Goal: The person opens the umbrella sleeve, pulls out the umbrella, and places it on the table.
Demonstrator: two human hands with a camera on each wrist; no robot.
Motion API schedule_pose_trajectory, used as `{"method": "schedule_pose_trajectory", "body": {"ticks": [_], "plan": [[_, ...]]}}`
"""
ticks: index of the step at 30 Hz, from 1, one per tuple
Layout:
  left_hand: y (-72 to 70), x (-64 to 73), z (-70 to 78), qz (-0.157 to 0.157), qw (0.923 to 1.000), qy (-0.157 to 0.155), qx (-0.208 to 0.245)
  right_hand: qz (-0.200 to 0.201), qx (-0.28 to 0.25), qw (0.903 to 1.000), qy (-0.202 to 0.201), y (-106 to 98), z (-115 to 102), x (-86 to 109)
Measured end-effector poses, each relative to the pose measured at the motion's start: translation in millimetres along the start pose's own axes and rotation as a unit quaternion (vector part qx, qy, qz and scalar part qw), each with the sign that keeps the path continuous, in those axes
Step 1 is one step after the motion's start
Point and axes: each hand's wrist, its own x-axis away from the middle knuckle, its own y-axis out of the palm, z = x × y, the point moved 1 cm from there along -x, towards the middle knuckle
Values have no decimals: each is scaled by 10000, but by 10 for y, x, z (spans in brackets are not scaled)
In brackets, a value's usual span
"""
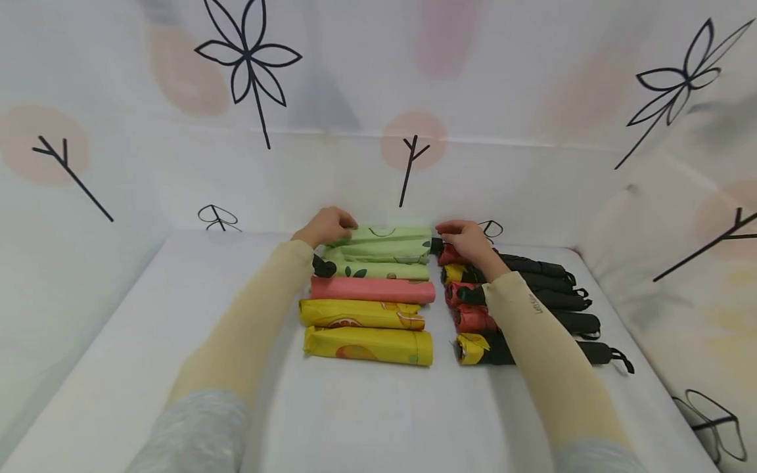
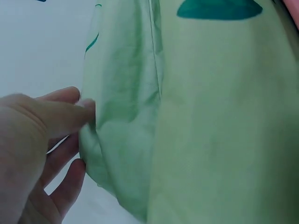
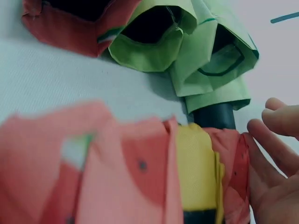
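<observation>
My left hand point(image 1: 328, 226) is at the left end of the rearmost light green umbrella sleeve point(image 1: 384, 246). In the left wrist view its thumb overlaps the green cloth's edge, and its slightly bent fingers meet that side. My right hand point(image 1: 467, 242) rests against the rearmost folded umbrella point(image 1: 535, 264), which is black with a red printed end. Its extended fingers touch the red cloth point(image 3: 236, 172) in the right wrist view. That umbrella's black handle end point(image 3: 215, 115) reaches to the green sleeve's open mouth. Part of the umbrella is hidden under my right hand.
In front of the rear sleeve lie another green sleeve point(image 1: 378, 270), a red sleeve point(image 1: 372, 290) and two yellow sleeves point(image 1: 367, 345). Several folded black umbrellas point(image 1: 568, 322) with red or yellow ends lie on the right. A patterned white cloth point(image 1: 355, 164) rises behind the white tabletop point(image 1: 367, 420).
</observation>
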Motion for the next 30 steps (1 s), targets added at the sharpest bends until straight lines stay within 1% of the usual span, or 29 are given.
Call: {"method": "schedule_pose_trajectory", "body": {"ticks": [2,5,9,12,18,22,25,30], "plan": [[1,8,24,24,9999,-84,-55,89,4,10000,31,22,-6,-11],[16,5,49,65,9996,-249,-129,119,64,9998,157,27,7,-14],[55,-15,62,126,9989,-429,-122,-77,171,9990,403,9,47,-1],[78,-17,52,193,9987,-455,-106,-197,186,9982,535,7,49,20],[88,-7,-3,290,9986,-438,-114,-190,283,9970,688,72,34,32],[84,-8,-16,287,9986,-449,9,-178,431,9967,664,110,49,20],[82,-11,-26,283,9982,-513,95,-199,462,9964,686,126,50,14],[93,-15,-35,306,9978,-584,120,-231,254,9956,871,123,43,14]]}}
